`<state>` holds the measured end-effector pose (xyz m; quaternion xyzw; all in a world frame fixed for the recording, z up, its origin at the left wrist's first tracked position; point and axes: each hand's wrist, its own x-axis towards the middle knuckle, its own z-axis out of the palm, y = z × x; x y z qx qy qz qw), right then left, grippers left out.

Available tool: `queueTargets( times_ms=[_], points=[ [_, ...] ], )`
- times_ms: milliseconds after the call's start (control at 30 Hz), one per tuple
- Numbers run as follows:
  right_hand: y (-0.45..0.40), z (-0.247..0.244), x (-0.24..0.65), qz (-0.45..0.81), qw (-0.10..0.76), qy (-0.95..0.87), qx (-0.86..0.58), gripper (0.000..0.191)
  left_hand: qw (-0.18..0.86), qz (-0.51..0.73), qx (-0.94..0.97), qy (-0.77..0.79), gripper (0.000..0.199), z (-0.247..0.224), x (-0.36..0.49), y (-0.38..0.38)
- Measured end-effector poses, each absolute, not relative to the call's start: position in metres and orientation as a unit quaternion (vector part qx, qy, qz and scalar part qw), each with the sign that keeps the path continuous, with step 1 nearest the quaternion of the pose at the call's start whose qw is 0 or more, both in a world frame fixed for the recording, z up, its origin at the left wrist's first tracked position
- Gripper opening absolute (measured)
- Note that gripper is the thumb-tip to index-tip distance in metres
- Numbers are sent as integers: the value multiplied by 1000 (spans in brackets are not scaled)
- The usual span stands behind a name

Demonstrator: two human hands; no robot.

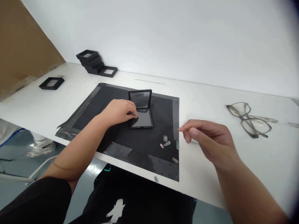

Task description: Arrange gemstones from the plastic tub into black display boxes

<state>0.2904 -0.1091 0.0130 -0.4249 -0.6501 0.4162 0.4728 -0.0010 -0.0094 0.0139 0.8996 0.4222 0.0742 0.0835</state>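
Note:
A black hinged display case (141,119) with clear film panes stands open on the black mat (161,112), its lid (140,99) raised at the back. My left hand (122,111) is at the case's left side, fingertips pinched together over the lower pane. Whatever is between those fingertips is hidden. My right hand (207,137) hovers past the mat's right edge, index finger stretched out and other fingers loosely curled, with nothing visible in it. Several small decorated pieces shaped like press-on nails (167,143) lie between the hands, a greenish one (177,145) at the mat's edge.
Black cases are stacked (91,62) by the wall, with one case (108,71) beside them and another case (51,83) at far left. Eyeglasses (249,119) rest on the white table (201,102) at right. A small piece (156,179) sits on the table's front edge.

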Motion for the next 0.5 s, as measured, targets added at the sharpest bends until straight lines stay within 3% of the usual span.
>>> queueTargets(
  times_ms=[300,500],
  points=[
    [-109,15,291,425,461,-651,-428,20,184,20,881,434,17,23,-4,-11],
    [-110,16,290,406,437,-676,-434,17,153,30,872,463,23,24,-8,-10]
  ],
)
